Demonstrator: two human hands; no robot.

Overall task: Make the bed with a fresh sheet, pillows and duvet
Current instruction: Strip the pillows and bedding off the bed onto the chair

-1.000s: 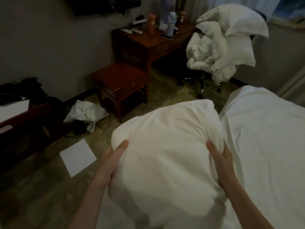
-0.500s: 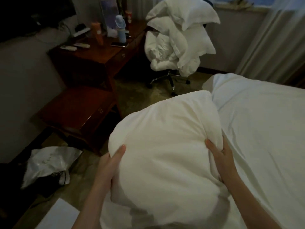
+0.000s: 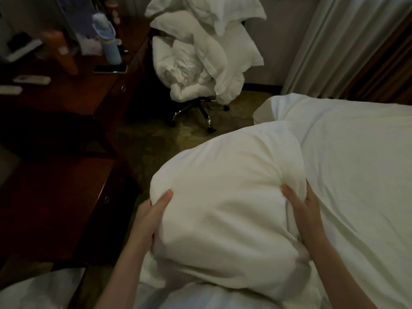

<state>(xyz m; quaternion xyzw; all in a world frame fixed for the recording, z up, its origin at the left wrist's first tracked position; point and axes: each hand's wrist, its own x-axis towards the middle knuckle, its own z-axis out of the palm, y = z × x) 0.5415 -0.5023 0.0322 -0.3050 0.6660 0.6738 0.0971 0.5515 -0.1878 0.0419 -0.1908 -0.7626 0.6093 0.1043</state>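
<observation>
You hold a white pillow point(image 3: 227, 197) between both hands above the near edge of the bed point(image 3: 356, 175). Your left hand point(image 3: 148, 221) clamps its left side, thumb on top; your right hand point(image 3: 304, 210) clamps its right side. Behind, a swivel chair point(image 3: 196, 112) carries heaped white bedding point(image 3: 200, 59), beside the wooden surface point(image 3: 73, 90).

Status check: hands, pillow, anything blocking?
Left hand and right hand grip pillow by its sides. Sheeted bed alongside. Nothing blocking.

left hand point(image 3: 149, 216) + right hand point(image 3: 303, 210) | holding pillow point(image 3: 227, 197) | over bed point(image 3: 356, 163)
</observation>
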